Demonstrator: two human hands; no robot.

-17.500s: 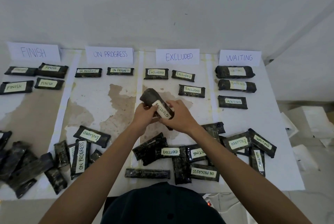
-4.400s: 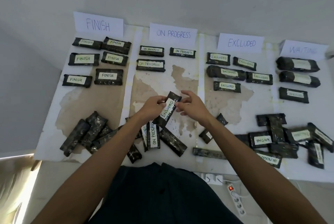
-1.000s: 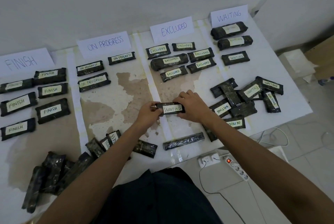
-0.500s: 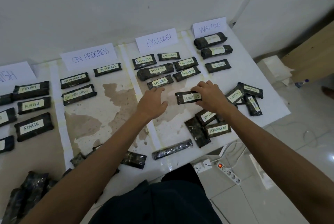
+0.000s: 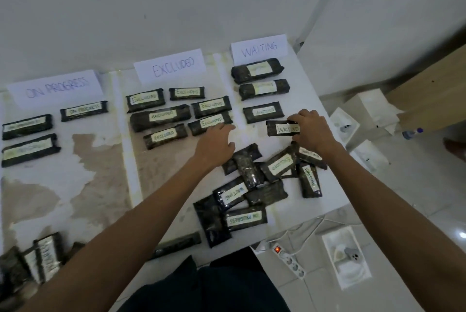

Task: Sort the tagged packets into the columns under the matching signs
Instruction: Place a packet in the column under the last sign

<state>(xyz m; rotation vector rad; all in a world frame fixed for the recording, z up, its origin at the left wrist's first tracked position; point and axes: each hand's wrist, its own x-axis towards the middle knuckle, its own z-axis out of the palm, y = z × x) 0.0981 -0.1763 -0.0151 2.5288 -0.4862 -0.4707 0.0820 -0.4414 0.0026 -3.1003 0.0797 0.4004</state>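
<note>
My right hand (image 5: 311,132) grips a dark packet tagged WAITING (image 5: 282,128) by its right end, low over the table in the column under the WAITING sign (image 5: 259,48), just below three packets lying there (image 5: 262,111). My left hand (image 5: 217,143) hovers with relaxed fingers and holds nothing, beside the lowest EXCLUDED packets (image 5: 209,123). Under the EXCLUDED sign (image 5: 169,66) lie several tagged packets. Under the ON PROGRESS sign (image 5: 56,89) lie three (image 5: 84,111). An unsorted heap (image 5: 254,180) sits below both hands.
More unsorted packets (image 5: 42,258) lie at the table's near left corner, and one dark packet (image 5: 176,245) at the near edge. Right of the table edge (image 5: 330,200) are white boxes (image 5: 363,115) and a power strip (image 5: 290,258) on the tiled floor.
My right hand carried the WAITING packet rightward into the WAITING column. My left hand let go of it and trails behind, open. The view swung right, so the FINISH column left the frame.
</note>
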